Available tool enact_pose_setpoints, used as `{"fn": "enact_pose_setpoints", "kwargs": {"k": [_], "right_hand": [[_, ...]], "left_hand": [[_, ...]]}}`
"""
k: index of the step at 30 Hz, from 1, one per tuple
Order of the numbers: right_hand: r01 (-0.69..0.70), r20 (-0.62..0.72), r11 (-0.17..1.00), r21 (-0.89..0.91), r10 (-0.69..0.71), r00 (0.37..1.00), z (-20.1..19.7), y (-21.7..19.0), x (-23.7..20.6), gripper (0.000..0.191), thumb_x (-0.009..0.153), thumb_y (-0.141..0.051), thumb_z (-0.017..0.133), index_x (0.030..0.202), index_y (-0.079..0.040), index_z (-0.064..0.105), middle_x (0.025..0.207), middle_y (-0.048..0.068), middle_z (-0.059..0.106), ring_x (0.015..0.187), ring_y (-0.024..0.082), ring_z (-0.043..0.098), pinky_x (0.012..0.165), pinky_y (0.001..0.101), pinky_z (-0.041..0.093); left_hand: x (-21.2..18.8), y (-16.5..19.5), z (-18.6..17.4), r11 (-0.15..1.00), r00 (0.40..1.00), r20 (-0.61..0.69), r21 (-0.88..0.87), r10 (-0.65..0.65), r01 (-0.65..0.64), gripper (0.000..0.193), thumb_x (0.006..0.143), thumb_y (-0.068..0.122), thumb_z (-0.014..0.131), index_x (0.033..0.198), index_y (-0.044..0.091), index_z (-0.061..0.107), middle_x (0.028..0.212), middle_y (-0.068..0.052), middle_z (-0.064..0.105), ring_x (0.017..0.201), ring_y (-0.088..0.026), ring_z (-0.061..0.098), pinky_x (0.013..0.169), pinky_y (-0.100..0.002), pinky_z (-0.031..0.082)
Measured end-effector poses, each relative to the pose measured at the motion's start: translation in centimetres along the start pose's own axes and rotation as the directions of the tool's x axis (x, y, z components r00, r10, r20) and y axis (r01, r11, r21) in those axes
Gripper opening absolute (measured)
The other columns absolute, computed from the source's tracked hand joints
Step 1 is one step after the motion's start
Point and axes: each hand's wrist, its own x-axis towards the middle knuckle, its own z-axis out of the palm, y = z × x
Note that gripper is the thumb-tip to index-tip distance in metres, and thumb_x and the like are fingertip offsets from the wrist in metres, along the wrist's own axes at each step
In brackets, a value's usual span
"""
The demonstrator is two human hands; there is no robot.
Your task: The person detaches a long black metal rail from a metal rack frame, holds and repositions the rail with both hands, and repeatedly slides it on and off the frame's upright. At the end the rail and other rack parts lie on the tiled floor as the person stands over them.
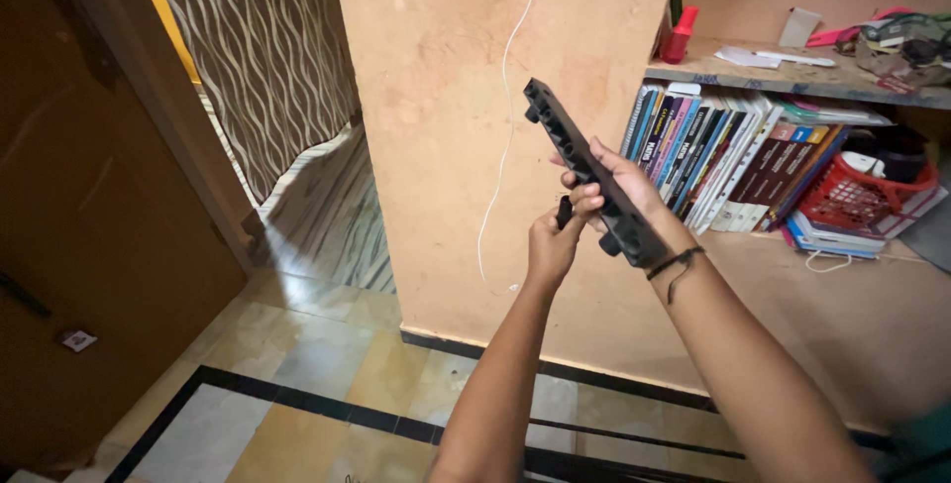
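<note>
Right hand: the right hand [619, 186] is raised at chest height, its grip wrapped around the middle of a long black plastic bar [594, 178] that slants from upper left to lower right; a dark cord bracelet [676, 263] circles the wrist.
Left hand: the left hand [551, 245] sits just below and to the left, its fingers pinched narrowly on a small black cylindrical piece [565, 212] held against the underside of the bar.
Bar: ribbed and notched along its length, held in the air in front of a peach-coloured wall [446, 97], touching nothing but the two hands.
Wall: a thin white cord [507, 136] hangs down it.
Shelves: to the right, a row of upright books [713, 161] stands beside a red plastic basket [857, 201]; a red bottle [680, 35] sits on the shelf above.
Floor: tiled floor [297, 344] with a dark border strip.
Left edge: a brown wooden door [89, 245] and a wave-patterned curtain [258, 57].
</note>
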Motion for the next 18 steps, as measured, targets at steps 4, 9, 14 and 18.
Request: {"fn": "enact_pose_setpoints", "kwargs": {"k": [4,9,14,18], "right_hand": [[-0.018,0.021,0.997,0.069,0.017,1.0,-1.1,0.8,-1.3,0.066,0.11,-0.045,0.048,0.151,0.006,0.041,0.094,0.012,0.059,0.063,0.011,0.055,0.05,0.0213,0.047],[-0.013,0.031,0.999,0.05,0.012,0.999,-2.0,2.1,-2.8,0.065,0.108,-0.047,0.048,0.15,0.002,0.041,0.092,0.009,0.059,0.061,0.011,0.054,0.048,0.0211,0.047],[0.059,-0.005,0.998,0.028,-0.059,0.998,-2.0,3.6,-3.9,0.051,0.115,-0.047,0.046,0.14,-0.002,0.042,0.094,0.009,0.057,0.064,0.01,0.053,0.05,0.0197,0.045],[0.049,-0.005,0.998,-0.045,-0.05,0.999,-1.5,4.8,-4.8,0.06,0.111,-0.046,0.042,0.149,0.0,0.045,0.089,0.008,0.056,0.061,0.011,0.052,0.047,0.0224,0.045]], "left_hand": [[0.0,0.1,-0.2,0.991,0.994,0.105,-0.134,0.013,0.001,0.024,0.104,0.013,0.058,0.116,-0.001,0.073,0.108,-0.008,0.079,0.094,-0.005,0.073,0.088,-0.021,0.056],[0.5,-1.2,-0.4,0.993,0.996,0.04,0.092,-0.084,0.08,0.027,0.106,0.014,0.054,0.127,-0.002,0.059,0.106,-0.01,0.073,0.093,-0.015,0.07,0.083,-0.031,0.056],[0.8,-2.0,-1.3,0.965,0.993,0.07,0.237,0.094,-0.108,0.038,0.1,0.007,0.059,0.135,0.001,0.046,0.119,-0.015,0.065,0.113,-0.024,0.065,0.096,-0.036,0.051],[0.0,-1.9,-2.8,0.999,1.0,-0.011,0.042,-0.024,0.025,0.05,0.098,0.011,0.054,0.146,0.006,0.041,0.128,-0.011,0.06,0.12,-0.023,0.059,0.099,-0.037,0.048]]}}
